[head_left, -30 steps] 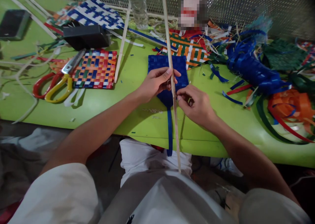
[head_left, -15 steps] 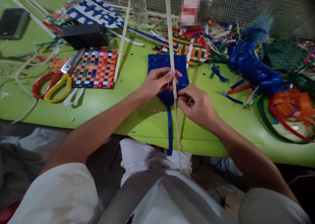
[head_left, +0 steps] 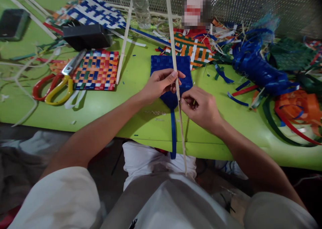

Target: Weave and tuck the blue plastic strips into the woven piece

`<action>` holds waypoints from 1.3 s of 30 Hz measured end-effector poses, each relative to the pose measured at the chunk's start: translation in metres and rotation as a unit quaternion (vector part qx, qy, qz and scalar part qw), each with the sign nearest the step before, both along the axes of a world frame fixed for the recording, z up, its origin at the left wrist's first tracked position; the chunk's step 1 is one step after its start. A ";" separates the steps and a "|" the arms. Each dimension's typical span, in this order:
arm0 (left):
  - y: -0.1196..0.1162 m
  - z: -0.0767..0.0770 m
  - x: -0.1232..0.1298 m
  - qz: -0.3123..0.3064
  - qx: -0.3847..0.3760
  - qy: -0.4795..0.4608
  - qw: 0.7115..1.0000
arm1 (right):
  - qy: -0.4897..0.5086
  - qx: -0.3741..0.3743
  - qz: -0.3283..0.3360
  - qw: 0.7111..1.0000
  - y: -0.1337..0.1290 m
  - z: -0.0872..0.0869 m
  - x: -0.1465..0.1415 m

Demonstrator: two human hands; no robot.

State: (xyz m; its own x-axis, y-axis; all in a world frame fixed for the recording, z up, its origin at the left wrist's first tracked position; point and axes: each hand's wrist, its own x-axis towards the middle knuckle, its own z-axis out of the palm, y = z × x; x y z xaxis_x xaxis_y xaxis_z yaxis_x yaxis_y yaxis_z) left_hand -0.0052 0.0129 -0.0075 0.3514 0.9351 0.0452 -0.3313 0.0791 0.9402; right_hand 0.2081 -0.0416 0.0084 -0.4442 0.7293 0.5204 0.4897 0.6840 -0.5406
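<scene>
A long pale flat strip [head_left: 171,31] runs up from my lap, over the table and toward the back. My left hand [head_left: 164,83] is closed in a pinch around its middle. Just below, my right hand [head_left: 200,106] has its fingertips pinched at the strip's right edge, where a small dark mark shows. Under both hands lies a blue woven piece [head_left: 157,62], flat on the table, tapering toward me into one blue tail [head_left: 173,131]. My hands cover part of its right and lower area. Pale shavings [head_left: 157,112] lie beside the tail.
Red-and-yellow scissors [head_left: 60,84] rest by a multicoloured woven square [head_left: 100,69] on the green table [head_left: 100,111]. Behind are a black box [head_left: 87,36], a phone [head_left: 12,24] and a bottle [head_left: 141,10]. Blue ribbon [head_left: 261,67] and an orange coil [head_left: 299,104] lie right.
The strip's upper part has leaned slightly to the left. Both hands keep nearly the same place and grip.
</scene>
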 end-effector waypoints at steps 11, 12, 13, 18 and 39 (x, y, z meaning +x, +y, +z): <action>-0.001 0.006 0.000 0.019 -0.026 0.005 0.999 | 0.008 0.012 0.017 1.000 -0.002 0.004 0.000; -0.001 0.006 0.000 0.023 -0.030 0.006 0.999 | 0.010 0.014 0.018 1.000 -0.002 0.005 -0.001; -0.001 0.006 0.000 0.026 -0.035 0.007 0.999 | 0.012 0.016 0.020 1.000 -0.003 0.005 -0.001; 0.000 0.009 0.001 0.039 -0.047 0.011 0.998 | 0.023 0.018 0.028 0.999 -0.003 0.006 0.000; 0.003 0.003 0.000 0.046 -0.031 0.005 0.998 | 0.025 -0.023 0.039 0.999 -0.002 0.007 -0.001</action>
